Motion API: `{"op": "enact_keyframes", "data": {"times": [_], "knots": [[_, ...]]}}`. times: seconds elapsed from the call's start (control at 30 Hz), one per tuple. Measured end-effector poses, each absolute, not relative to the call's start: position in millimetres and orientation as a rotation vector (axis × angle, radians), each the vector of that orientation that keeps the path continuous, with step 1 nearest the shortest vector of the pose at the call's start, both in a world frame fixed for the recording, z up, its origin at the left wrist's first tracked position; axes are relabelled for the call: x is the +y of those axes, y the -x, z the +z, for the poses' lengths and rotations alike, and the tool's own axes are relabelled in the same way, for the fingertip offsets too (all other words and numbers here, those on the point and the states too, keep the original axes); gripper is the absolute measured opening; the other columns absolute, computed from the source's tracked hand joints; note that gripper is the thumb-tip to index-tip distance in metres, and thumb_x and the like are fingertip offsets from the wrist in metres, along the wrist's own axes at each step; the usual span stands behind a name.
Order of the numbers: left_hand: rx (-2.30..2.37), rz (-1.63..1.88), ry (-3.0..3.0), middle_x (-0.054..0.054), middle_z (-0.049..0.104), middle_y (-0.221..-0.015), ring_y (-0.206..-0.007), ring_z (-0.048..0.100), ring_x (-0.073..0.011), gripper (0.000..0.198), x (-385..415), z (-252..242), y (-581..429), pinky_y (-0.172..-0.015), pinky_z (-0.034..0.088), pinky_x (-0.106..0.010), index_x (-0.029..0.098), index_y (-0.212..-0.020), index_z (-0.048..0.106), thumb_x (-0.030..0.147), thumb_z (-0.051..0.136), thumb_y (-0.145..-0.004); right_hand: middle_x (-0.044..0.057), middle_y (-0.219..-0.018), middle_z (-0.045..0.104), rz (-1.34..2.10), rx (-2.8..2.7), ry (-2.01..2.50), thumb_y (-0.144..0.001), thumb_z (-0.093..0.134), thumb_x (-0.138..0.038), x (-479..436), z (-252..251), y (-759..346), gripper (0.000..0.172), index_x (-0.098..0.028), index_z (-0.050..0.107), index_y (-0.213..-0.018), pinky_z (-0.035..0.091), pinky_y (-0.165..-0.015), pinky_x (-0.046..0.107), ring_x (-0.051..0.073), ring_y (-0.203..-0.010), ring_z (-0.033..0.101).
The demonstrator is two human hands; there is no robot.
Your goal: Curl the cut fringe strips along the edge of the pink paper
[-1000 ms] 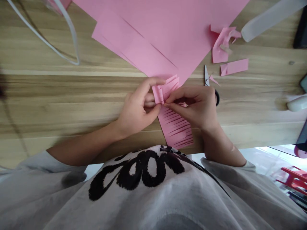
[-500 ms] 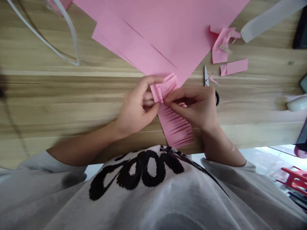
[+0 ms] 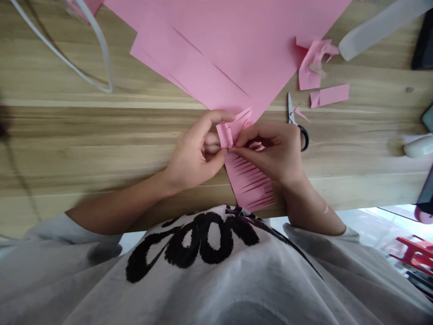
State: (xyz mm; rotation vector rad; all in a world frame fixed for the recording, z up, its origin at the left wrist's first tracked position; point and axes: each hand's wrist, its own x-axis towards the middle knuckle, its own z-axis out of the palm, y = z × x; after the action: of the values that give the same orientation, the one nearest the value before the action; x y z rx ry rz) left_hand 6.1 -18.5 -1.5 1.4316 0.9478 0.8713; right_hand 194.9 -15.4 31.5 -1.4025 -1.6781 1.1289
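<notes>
A pink paper strip cut into a fringe [image 3: 252,185] hangs over the wooden table's near edge. Its upper end is rolled into a small coil between both hands. My left hand [image 3: 194,153] is closed, with thumb and forefinger pinching the rolled end. My right hand [image 3: 274,149] is also closed, its fingertips pressing the roll from the right. Small scissors [image 3: 295,119] lie on the table just behind my right hand, partly hidden by it.
Large pink paper sheets [image 3: 230,45] cover the table's far middle. Pink scraps [image 3: 329,95] and a crumpled piece [image 3: 311,63] lie at the right. A white tube-like object [image 3: 379,25] sits at far right, and a white cable [image 3: 84,67] loops at far left.
The roll has been turned a little tighter, so less fringe fans out above my fingers. My right hand has shifted slightly left, uncovering more of the scissors' handle.
</notes>
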Motion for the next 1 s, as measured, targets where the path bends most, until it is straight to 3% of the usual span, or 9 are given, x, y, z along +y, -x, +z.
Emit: {"op": "enact_keyframes", "data": {"times": [0.13,0.3,0.57,0.77,0.83,1.0], "knots": [[0.812,0.923,-1.303,0.008,0.050,-0.056,-0.043,0.039,-0.0050,0.051,-17,-2,-8,-0.043,0.026,-0.019,0.027,-0.129,0.050,0.021,0.073,-0.084,-0.002,-0.068,0.070,1.098,-1.703,1.369,-0.071,0.088,-0.019,-12,31,-196,0.025,-0.023,0.064,-0.065,0.051,-0.056,0.030,0.013,-0.062,0.060],[0.687,0.968,-1.171,0.009,0.058,-0.059,-0.045,0.046,-0.0044,0.047,-14,-1,-9,-0.045,0.031,-0.015,0.023,-0.124,0.049,0.011,0.066,-0.082,-0.004,-0.061,0.061,1.002,-1.760,1.263,-0.069,0.090,-0.017,-9,26,-197,0.035,-0.024,0.056,-0.061,0.043,-0.049,0.031,0.013,-0.055,0.052],[0.860,0.838,-1.179,0.011,0.052,-0.055,-0.051,0.060,-0.0099,0.045,-13,4,-7,-0.045,0.035,-0.016,0.022,-0.121,0.053,0.016,0.066,-0.079,-0.004,-0.058,0.057,0.931,-1.823,1.197,-0.072,0.090,-0.027,-10,18,-197,0.039,-0.025,0.052,-0.062,0.038,-0.046,0.033,0.013,-0.052,0.048],[0.844,0.858,-1.162,0.009,0.056,-0.058,-0.047,0.054,-0.0072,0.045,-16,3,-9,-0.043,0.034,-0.016,0.023,-0.122,0.054,0.015,0.067,-0.080,-0.005,-0.055,0.050,0.873,-1.836,1.153,-0.073,0.090,-0.033,-9,14,-196,0.046,-0.025,0.047,-0.060,0.032,-0.043,0.033,0.011,-0.050,0.041],[0.849,0.854,-1.165,0.008,0.058,-0.059,-0.047,0.054,-0.0073,0.045,-15,3,-9,-0.043,0.034,-0.016,0.024,-0.121,0.054,0.015,0.068,-0.079,-0.006,-0.056,0.050,0.888,-1.836,1.141,-0.073,0.090,-0.033,-8,15,-196,0.044,-0.025,0.049,-0.061,0.034,-0.043,0.033,0.011,-0.051,0.042],[0.917,0.817,-1.128,0.008,0.063,-0.064,-0.055,0.065,-0.0123,0.048,-12,4,-6,-0.050,0.049,-0.022,0.024,-0.124,0.054,0.020,0.071,-0.079,-0.003,-0.067,0.063,0.943,-1.880,1.100,-0.070,0.091,-0.022,-8,21,-199,0.025,-0.025,0.066,-0.076,0.044,-0.049,0.032,0.012,-0.057,0.052]]}}
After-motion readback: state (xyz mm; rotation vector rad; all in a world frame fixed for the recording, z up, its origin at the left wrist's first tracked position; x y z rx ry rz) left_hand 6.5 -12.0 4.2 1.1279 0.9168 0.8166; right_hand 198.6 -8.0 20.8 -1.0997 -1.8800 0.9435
